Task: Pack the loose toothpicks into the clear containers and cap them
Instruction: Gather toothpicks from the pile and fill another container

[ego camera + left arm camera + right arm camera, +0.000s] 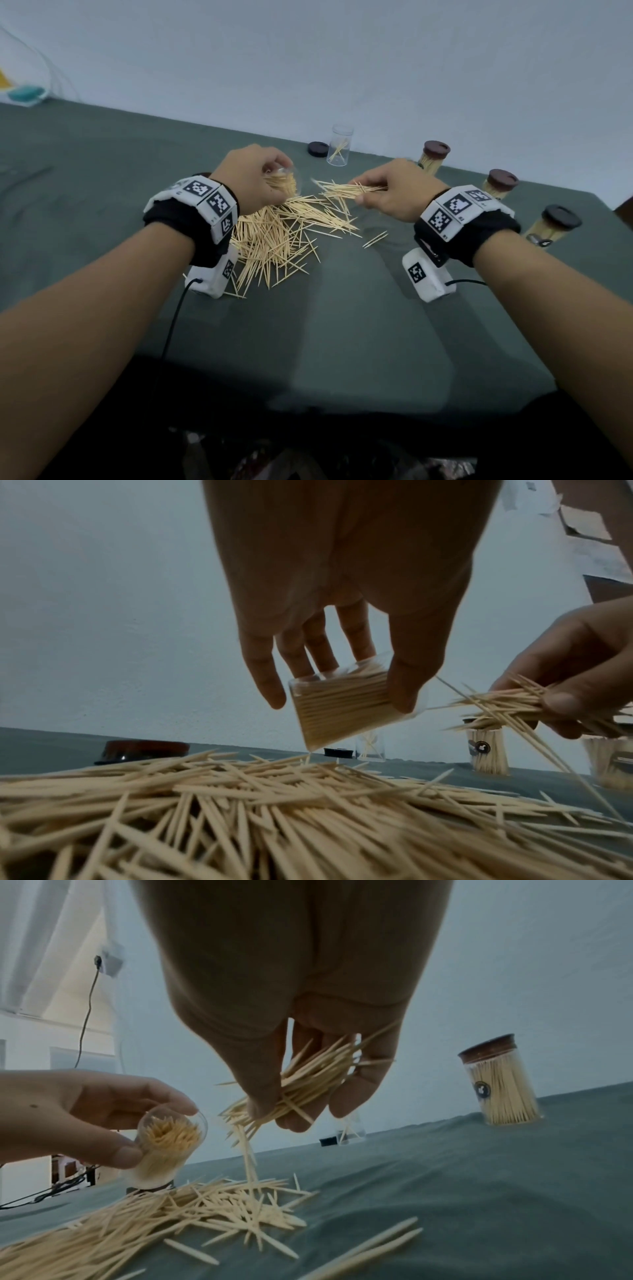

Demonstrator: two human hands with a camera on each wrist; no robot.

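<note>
While big loose toothpick pile point(274, 236) remains centre frame, three capped containers point(500, 185) stand right — done. Left hand point(251, 174) curled round near-full open container point(342, 707); right hand point(394, 192) pinching toothpick bundle point(308, 1080). Near-empty container point(339, 145), loose cap point(318, 149) upper centre — left.

Your left hand point(251, 178) is holding a tilted container point(342, 704) above the toothpick pile point(277, 236); your right hand point(397, 195), gripping a bundle point(346, 190), is hovering right of it, capped jars point(433, 157) standing behind.

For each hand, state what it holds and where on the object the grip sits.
Left hand grips the clear container round its side wall. Right hand pinches a toothpick bundle around mid-length.
</note>
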